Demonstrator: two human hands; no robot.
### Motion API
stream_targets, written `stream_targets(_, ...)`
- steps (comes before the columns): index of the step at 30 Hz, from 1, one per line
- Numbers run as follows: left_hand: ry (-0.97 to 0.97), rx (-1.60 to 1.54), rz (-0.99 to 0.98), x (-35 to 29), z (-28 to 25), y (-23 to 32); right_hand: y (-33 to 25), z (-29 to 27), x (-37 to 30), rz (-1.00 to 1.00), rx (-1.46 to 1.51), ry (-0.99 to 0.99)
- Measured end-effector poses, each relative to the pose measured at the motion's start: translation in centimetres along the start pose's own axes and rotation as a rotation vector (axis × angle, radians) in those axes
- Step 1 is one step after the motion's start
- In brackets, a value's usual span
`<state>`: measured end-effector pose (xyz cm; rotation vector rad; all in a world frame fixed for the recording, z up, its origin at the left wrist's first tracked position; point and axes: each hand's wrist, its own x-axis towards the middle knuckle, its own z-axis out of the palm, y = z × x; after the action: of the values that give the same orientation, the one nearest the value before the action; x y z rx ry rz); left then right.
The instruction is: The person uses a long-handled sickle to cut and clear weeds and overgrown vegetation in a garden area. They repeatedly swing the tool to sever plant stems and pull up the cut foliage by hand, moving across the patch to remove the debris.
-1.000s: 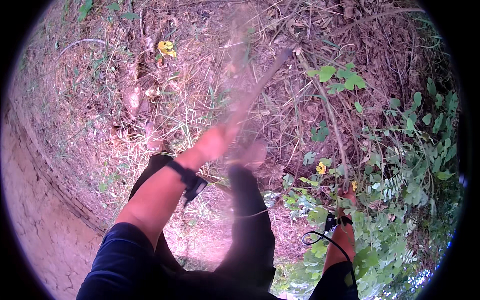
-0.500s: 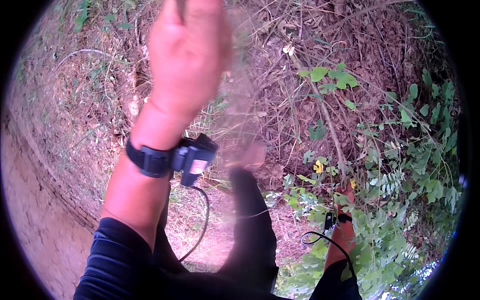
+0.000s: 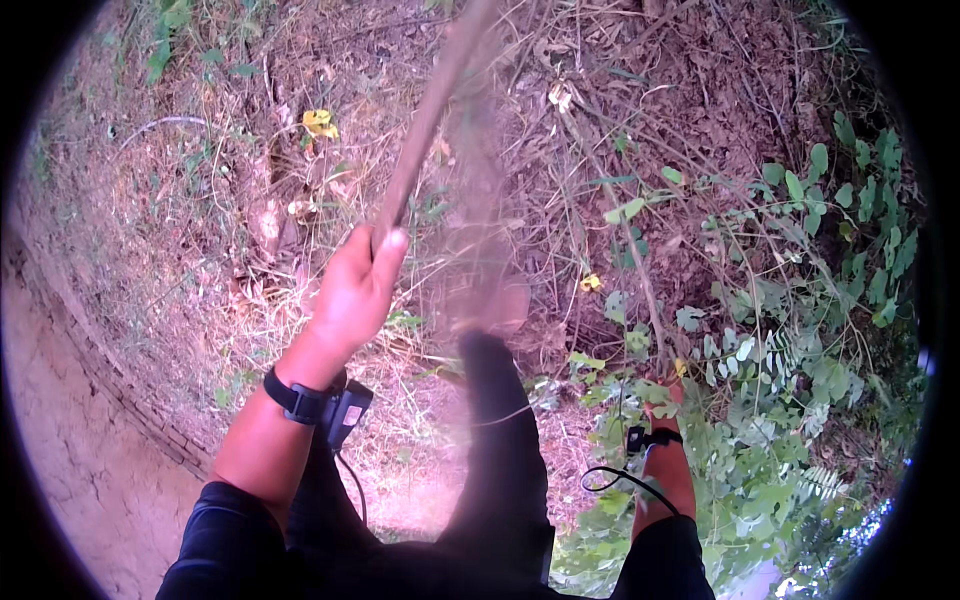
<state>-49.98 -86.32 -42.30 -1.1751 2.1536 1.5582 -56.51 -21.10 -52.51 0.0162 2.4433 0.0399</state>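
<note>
My left hand (image 3: 360,285) is closed around the lower end of a long brown wooden handle (image 3: 425,125). The handle slants up and slightly right past the top edge, so its far end is out of view. Low on the right, my right hand (image 3: 662,395) is partly covered by leaves. Its fingers appear closed on a thin branch (image 3: 640,265) that runs up and left over the dry ground. Green leafy vines (image 3: 760,400) surround this hand and forearm.
Dry grass and litter (image 3: 200,260) cover the ground. A bare earth strip (image 3: 90,440) curves along the left. My dark-clothed leg (image 3: 500,430) stands in the lower middle. Yellow leaves (image 3: 320,124) lie at the upper left. A blurred smear crosses the centre.
My left hand has dropped toward me, bringing more of the wooden handle into view. The right hand and branch have shifted slightly left. A yellow leaf now shows at the upper left.
</note>
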Motion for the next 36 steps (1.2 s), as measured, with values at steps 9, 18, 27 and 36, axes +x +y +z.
stream_targets(9,-0.065,0.096,0.132,6.8,6.1,-1.1,1.3,1.9,-0.1,0.02,0.052,-0.021)
stream_targets(18,-0.215,0.278,-0.174,-1.7,-1.3,-5.7,1.3,3.3,-1.3,0.046,0.097,-0.051)
stream_targets(27,0.063,-0.281,0.536,8.7,2.5,5.9,3.1,5.3,-1.3,0.065,0.131,-0.102)
stream_targets(36,-0.148,0.29,-0.264,-1.0,1.1,-7.1,7.0,10.3,-5.9,0.101,0.171,-0.232)
